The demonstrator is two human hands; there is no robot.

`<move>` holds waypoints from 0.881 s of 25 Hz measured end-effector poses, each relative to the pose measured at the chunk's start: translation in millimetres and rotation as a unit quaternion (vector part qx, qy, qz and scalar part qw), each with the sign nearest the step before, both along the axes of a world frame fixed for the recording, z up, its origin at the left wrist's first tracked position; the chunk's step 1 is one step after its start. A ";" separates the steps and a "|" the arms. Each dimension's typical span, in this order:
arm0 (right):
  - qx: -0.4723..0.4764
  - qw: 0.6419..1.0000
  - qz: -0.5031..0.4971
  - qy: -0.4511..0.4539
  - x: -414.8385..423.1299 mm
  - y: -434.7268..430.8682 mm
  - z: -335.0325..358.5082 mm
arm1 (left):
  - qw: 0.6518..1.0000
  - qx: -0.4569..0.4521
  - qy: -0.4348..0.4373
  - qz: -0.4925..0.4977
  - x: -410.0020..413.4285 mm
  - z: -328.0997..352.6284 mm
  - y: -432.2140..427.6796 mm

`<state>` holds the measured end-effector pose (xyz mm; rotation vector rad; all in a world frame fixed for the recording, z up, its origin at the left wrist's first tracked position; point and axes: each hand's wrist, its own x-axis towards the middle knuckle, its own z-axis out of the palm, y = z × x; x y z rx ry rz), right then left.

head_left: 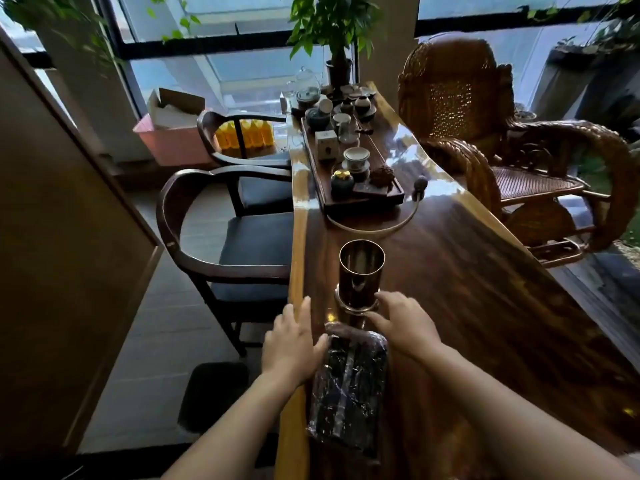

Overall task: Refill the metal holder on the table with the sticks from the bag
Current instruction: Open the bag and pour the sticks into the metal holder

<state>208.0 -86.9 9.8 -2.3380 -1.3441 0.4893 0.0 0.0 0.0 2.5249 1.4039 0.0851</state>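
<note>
1. Barely anything looks done yet: the metal holder [360, 275] stands upright just beyond both sets of fingertips, and its dark mouth shows no sticks.
2. The bag [349, 386] lies flat on the table [485, 306] between the two wrists, full of dark sticks [346, 372].
3. The left hand [294, 337] is spread, its straight fingers touching the bag's top left edge. The right hand [405, 327] hovers relaxed over the top right corner, holding nothing.
4. Left to do, I judge: open the bag, draw out the sticks, and stand them in the holder.
</note>
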 end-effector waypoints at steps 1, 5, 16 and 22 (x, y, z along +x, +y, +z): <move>-0.030 0.999 -0.004 0.011 -2.1 -0.8 -9.1 | 0.999 -0.036 0.001 0.008 1.3 -7.8 -0.7; -0.129 0.990 -0.012 0.060 -6.4 -1.8 -57.2 | 0.985 -0.164 0.008 0.046 6.4 -53.8 -12.2; -0.123 0.992 -0.008 0.039 -9.4 5.2 -105.2 | 0.938 -0.295 -0.094 0.157 24.6 -76.7 -11.2; -0.083 0.964 -0.065 0.245 -11.8 5.2 -90.7 | 0.878 -0.376 -0.212 0.207 22.4 -69.9 -13.7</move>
